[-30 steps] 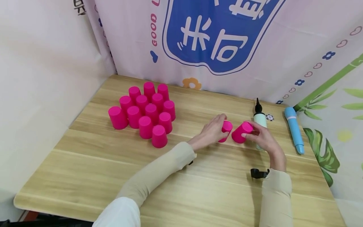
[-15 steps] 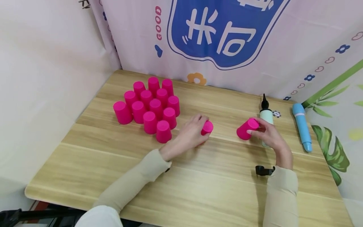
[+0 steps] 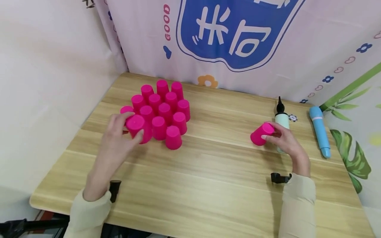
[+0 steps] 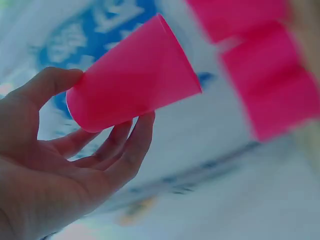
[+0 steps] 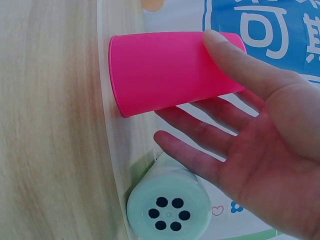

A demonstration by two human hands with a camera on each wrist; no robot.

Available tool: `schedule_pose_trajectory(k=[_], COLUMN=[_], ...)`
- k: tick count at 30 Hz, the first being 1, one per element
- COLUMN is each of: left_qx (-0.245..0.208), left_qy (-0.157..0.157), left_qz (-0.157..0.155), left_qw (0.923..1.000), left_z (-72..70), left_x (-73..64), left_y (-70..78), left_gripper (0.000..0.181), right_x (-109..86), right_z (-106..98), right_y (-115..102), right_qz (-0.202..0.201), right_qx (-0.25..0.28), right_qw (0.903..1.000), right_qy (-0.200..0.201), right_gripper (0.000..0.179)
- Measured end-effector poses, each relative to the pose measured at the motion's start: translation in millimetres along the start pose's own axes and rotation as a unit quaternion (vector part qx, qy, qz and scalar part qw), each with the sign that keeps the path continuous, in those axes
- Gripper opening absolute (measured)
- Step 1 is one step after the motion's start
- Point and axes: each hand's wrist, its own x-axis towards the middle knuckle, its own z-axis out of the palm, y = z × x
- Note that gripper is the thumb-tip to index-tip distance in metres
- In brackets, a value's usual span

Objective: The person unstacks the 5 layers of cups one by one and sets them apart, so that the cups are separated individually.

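My left hand (image 3: 111, 148) holds a pink plastic cup (image 3: 136, 123), thumb on one side and fingers on the other. That cup is upside down over the front left of a cluster of pink cups (image 3: 158, 127), overlapping some of them in the head view. In the left wrist view, the held cup (image 4: 132, 75) has its rim pointing away from the palm. My right hand (image 3: 285, 140) pinches another upside-down pink cup (image 3: 260, 135) near its base. The right wrist view shows this cup's (image 5: 165, 70) rim close to the tabletop, fingers stretched along its underside.
A pale green hand pump (image 3: 281, 120) with a black nozzle lies behind my right hand. Further right is a light-blue tube (image 3: 319, 132). The wooden table (image 3: 202, 191) meets a printed curtain (image 3: 143, 39) at the back and a white wall at left.
My left hand has carried its cup leftward from beside the right hand to the cluster. The right hand stays near the pump with its cup. The head view has shifted slightly.
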Motion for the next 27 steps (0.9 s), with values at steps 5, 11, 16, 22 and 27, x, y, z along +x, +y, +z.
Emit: schedule_pose_trajectory(k=[5,11,16,22,27], left_qx=[0.025,0.062,0.056,0.030,0.027], left_qy=[-0.023,-0.039,-0.059,-0.072,-0.092], left_qz=[-0.023,-0.029,-0.046,-0.057,-0.063], left_qw=[0.9992,0.9969,0.9956,0.9953,0.9934], left_z=[11.5,27.5,33.4,33.7,34.3], left_x=[10.8,18.3,22.1,24.4,23.7], left_y=[-46.3,-78.5,-85.4,-87.7,-88.4], left_gripper=[0.051,0.051,0.054,0.056,0.062], right_x=[-2.4,-1.5,-3.0,5.1,14.3], right_z=[-3,3,4,12,32], right_y=[0,-4,-6,-21,-62], right_qz=[0.004,-0.003,0.002,-0.021,-0.062], right_qx=[-0.006,0.005,0.001,-0.028,-0.004], right_qw=[1.0000,1.0000,1.0000,0.9991,0.9967], right_qy=[0.006,-0.005,0.000,0.022,0.053], right_gripper=[0.062,0.064,0.063,0.064,0.063])
